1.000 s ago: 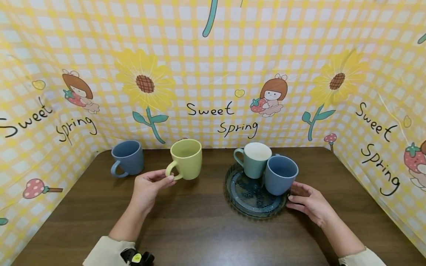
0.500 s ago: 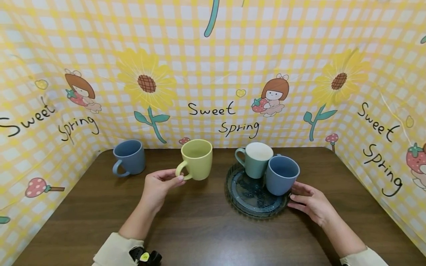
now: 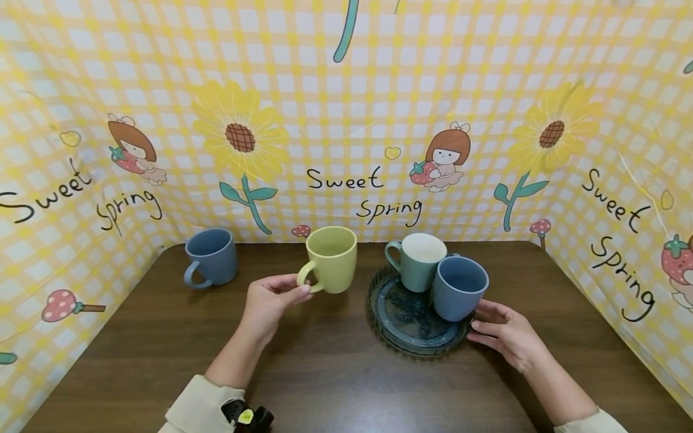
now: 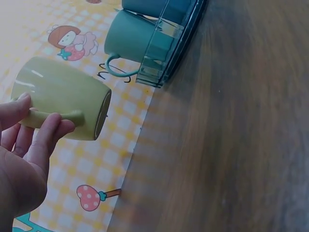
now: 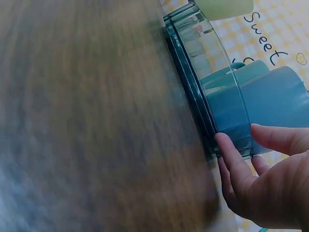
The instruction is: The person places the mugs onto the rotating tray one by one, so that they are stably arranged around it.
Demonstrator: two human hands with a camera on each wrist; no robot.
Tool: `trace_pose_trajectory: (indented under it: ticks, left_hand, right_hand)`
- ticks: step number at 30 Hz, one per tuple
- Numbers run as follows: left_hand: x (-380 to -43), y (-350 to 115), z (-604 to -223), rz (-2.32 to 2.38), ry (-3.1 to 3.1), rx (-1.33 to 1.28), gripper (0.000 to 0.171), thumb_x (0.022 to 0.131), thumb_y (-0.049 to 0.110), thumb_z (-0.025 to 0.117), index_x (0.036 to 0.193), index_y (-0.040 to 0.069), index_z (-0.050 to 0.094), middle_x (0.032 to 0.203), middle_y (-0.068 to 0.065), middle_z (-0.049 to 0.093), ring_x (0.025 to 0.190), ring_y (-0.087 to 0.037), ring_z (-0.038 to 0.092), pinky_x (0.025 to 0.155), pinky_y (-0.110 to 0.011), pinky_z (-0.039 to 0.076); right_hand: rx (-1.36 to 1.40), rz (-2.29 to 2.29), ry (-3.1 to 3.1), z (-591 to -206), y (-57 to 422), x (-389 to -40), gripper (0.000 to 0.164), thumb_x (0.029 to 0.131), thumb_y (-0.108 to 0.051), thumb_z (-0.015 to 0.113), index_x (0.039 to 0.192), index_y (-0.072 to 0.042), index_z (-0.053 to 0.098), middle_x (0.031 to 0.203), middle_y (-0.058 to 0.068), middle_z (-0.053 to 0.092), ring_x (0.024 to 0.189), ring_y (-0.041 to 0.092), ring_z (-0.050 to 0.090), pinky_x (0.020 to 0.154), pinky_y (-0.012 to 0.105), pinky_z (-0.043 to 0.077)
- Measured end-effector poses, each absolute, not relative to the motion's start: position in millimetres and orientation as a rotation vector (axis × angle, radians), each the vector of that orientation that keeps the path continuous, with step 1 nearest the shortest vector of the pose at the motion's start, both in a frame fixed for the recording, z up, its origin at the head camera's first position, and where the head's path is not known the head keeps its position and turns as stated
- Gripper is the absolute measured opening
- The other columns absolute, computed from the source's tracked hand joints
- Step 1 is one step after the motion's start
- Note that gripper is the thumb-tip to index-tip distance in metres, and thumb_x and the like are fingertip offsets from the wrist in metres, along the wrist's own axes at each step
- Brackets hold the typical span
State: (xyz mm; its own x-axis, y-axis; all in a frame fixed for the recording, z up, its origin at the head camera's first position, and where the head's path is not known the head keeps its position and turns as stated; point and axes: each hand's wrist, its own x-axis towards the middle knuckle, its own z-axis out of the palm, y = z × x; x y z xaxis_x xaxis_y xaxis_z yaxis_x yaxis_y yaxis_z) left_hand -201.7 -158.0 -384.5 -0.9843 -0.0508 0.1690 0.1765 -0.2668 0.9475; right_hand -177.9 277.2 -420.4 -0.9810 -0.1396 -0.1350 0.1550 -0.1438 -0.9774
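My left hand (image 3: 269, 307) pinches the handle of a yellow-green mug (image 3: 331, 264). The mug is upright, held above the table and left of the tray, as the left wrist view (image 4: 63, 96) also shows. On the round, dark, see-through tray (image 3: 397, 328) stand a green mug with a pale inside (image 3: 414, 273) and a blue mug (image 3: 457, 297), side by side. My right hand (image 3: 506, 337) holds the tray's right edge; in the right wrist view the thumb is at the top rim and fingers (image 5: 234, 159) lie lower on the wall.
Another blue mug (image 3: 212, 258) stands at the table's back left, its handle toward the front left. Behind the brown wooden table (image 3: 335, 385) hangs a yellow checked cloth (image 3: 335, 120), which also covers both sides.
My left hand has carried the yellow-green mug to the right, closer to the tray. My right hand, the tray and the mugs on it have stayed in place.
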Motion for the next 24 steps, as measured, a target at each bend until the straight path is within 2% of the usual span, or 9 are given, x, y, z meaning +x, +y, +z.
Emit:
trace_pose_trajectory:
  ticks: [7,15,19,24]
  left_hand:
    - [-202,-152,-380,-2.415,-1.827,-0.193,0.022,0.078,-0.016,0.072,0.09,0.002,0.074,0.089,-0.019,0.071,0.083,-0.03,0.071,0.075,-0.041,0.059]
    - [-203,-144,-373,-2.43,-1.845,-0.211,0.02,0.078,-0.016,0.072,0.093,-0.003,0.073,0.091,-0.022,0.069,0.078,-0.024,0.072,0.075,-0.04,0.059]
    - [-203,-139,-371,-2.447,-1.847,-0.214,0.02,0.078,-0.016,0.072,0.091,-0.001,0.074,0.087,-0.017,0.069,0.077,-0.024,0.072,0.075,-0.041,0.059]
    - [-205,-132,-369,-2.47,-1.861,-0.207,0.02,0.078,-0.017,0.071,0.095,-0.007,0.072,0.086,-0.015,0.069,0.077,-0.024,0.072,0.074,-0.04,0.059]
  right_hand:
    - [0.023,-2.253,1.914,-421,277,-175,0.064,0.088,0.011,0.062,0.142,0.012,0.028,0.123,0.01,0.051,0.103,0.02,0.06,0.089,0.047,0.055]
    - [0.023,-2.244,1.917,-420,276,-175,0.064,0.088,0.012,0.062,0.142,0.012,0.027,0.122,0.01,0.051,0.103,0.02,0.06,0.089,0.048,0.054]
    - [0.039,-2.241,1.906,-420,276,-175,0.063,0.088,0.011,0.062,0.142,0.01,0.03,0.122,0.009,0.051,0.103,0.02,0.061,0.089,0.048,0.054]
    - [0.039,-2.244,1.899,-419,275,-175,0.062,0.088,0.013,0.062,0.141,0.01,0.031,0.123,0.012,0.049,0.102,0.02,0.061,0.089,0.048,0.054]
